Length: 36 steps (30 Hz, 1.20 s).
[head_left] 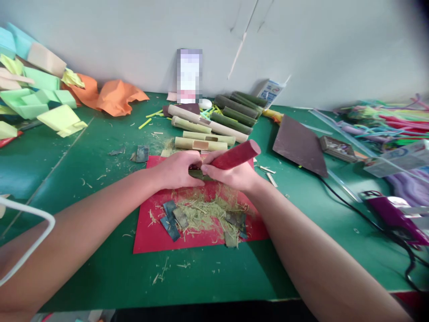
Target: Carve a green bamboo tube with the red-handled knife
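i have the left hand (179,169) curled over one end of a green bamboo (198,175), its fingers bent nearly closed on the piece, apparently to steady it. the right hand (231,176) has its fingers wrapped round a red handle (236,155), the thumb tip close by the bamboo; i'd judge that short grip gives finer control. the handle's far end is hidden from me between the hands.

the bamboo is over the far part of a red sheet (147,239), about midway between the left and right edges of the tabletop (117,275). the sheet probably lies there to catch the shavings (206,211), heaped between the hands and the near edge.

counting: one bamboo held, one handle, one sheet. on the sheet i make out about six scraps (169,211), in two groups either side of the shavings. towards the back edge lie four pale tubes (182,142) and at least four dark tubes (233,123); overlap spoils the exact number. they sit side by side, perhaps to stay within reach. one blurred screen (189,76) leans at the back edge. nearer the right edge are one brown plate (298,145) and one purple tool (398,219).
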Motion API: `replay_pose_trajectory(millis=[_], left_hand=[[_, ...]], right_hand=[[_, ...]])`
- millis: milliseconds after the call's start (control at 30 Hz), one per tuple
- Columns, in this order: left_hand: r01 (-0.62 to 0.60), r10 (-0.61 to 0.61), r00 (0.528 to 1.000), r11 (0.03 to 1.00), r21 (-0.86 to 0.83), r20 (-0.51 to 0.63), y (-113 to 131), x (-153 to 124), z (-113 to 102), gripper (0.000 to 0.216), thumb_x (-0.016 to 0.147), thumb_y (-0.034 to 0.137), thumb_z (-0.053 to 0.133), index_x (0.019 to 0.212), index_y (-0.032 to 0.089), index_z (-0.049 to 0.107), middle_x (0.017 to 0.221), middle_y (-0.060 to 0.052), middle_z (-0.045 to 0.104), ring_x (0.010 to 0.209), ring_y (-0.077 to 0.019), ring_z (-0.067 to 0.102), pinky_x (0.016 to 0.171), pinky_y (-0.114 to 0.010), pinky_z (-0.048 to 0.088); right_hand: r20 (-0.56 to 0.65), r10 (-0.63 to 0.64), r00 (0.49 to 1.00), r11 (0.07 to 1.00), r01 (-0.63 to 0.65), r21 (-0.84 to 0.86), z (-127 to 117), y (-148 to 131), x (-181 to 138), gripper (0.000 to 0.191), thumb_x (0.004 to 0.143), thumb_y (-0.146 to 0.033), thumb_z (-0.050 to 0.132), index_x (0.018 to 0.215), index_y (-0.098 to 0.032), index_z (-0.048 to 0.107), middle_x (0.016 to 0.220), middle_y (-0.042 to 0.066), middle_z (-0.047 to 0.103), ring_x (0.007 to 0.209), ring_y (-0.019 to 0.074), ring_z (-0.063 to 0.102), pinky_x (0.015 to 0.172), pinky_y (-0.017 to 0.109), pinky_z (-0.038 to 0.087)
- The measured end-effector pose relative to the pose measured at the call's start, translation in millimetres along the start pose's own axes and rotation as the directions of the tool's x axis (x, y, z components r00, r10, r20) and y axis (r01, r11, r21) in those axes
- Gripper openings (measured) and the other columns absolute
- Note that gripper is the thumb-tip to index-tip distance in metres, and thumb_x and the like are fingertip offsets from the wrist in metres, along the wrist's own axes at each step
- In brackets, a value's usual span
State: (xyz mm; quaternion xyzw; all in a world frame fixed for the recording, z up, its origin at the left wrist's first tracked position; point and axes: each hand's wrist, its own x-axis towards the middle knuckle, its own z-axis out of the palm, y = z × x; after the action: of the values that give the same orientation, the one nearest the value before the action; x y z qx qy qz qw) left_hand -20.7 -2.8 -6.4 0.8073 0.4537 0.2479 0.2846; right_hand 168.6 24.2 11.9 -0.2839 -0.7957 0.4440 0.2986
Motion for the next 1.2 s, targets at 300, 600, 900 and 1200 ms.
replay_pose_trajectory(millis=[300, 600, 900, 1200], left_hand=[[-0.084, 0.084, 0.995, 0.996, -0.007, 0.049, -4.5, 1.6, -0.2, 0.022, 0.072, 0.029, 0.076, 0.085, 0.018, 0.063, 0.087, -0.002, 0.065, 0.083, -0.0185, 0.061, 0.074, -0.031, 0.046], [-0.08, 0.079, 0.996, 0.996, 0.032, 0.029, -3.6, 0.8, 3.0, 0.02, 0.071, 0.028, 0.075, 0.083, 0.018, 0.061, 0.088, -0.002, 0.064, 0.083, -0.0185, 0.061, 0.074, -0.031, 0.046], [-0.207, 0.212, 0.977, 0.97, 0.127, -0.023, -10.3, -2.3, 7.1, 0.023, 0.073, 0.029, 0.076, 0.091, 0.019, 0.066, 0.094, -0.004, 0.066, 0.088, -0.0209, 0.063, 0.077, -0.034, 0.049], [-0.204, 0.244, 0.961, 0.944, 0.26, -0.131, -12.2, -4.2, 5.1, 0.034, 0.075, 0.036, 0.076, 0.104, 0.02, 0.067, 0.099, -0.005, 0.066, 0.092, -0.0216, 0.064, 0.08, -0.035, 0.052]], right_hand=[[0.061, 0.062, 0.996, 0.994, -0.067, 0.084, -8.0, -6.3, -3.6, 0.014, 0.079, -0.028, 0.07, 0.072, -0.017, 0.065, 0.062, -0.003, 0.061, 0.059, 0.0089, 0.054, 0.053, 0.023, 0.043], [0.005, 0.084, 0.996, 0.99, -0.084, 0.111, -8.6, -2.6, -4.6, 0.018, 0.076, -0.032, 0.074, 0.073, -0.017, 0.065, 0.067, -0.001, 0.064, 0.06, 0.0095, 0.055, 0.056, 0.025, 0.044], [-0.066, 0.144, 0.987, 0.988, -0.14, 0.062, -10.0, -6.7, -8.7, 0.023, 0.076, -0.039, 0.075, 0.077, -0.017, 0.07, 0.067, 0.0, 0.064, 0.062, 0.0115, 0.056, 0.056, 0.026, 0.043], [-0.204, 0.046, 0.978, 0.996, -0.03, 0.079, -7.9, -15.4, -13.2, 0.017, 0.078, -0.033, 0.075, 0.088, -0.019, 0.072, 0.093, 0.004, 0.072, 0.087, 0.0174, 0.066, 0.08, 0.032, 0.053]])
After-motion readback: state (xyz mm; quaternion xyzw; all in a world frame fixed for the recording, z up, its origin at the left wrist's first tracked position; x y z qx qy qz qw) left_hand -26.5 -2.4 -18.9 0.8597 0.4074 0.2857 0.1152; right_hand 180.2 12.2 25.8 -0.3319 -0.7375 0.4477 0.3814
